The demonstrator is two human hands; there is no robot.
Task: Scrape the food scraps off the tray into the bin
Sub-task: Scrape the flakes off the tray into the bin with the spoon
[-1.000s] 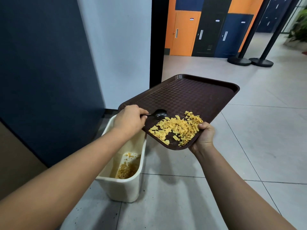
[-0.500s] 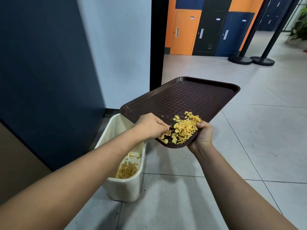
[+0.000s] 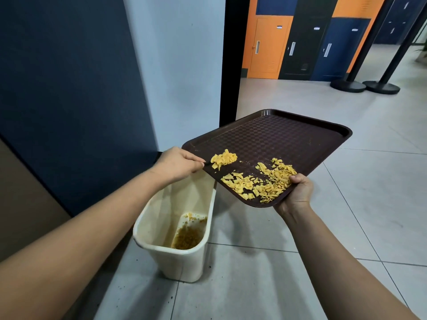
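Observation:
A dark brown tray is held tilted above the floor, its near-left edge over a cream bin. My right hand grips the tray's near corner, thumb on the rim. Yellow food scraps lie along the near edge. My left hand holds a black spoon at the tray's left edge; its bowl carries a heap of scraps and is mostly hidden under them. Brownish scraps lie at the bin's bottom.
A dark blue wall and a white wall stand behind the bin. Orange, black and blue lockers line the far side. Two black post bases sit on the grey tiled floor. Small crumbs dot the tiles near the bin.
My left hand has drawn back to the tray's left edge with a spoonful of scraps lifted from the pile. The pile is spread wider along the near edge. The tray sits slightly further right.

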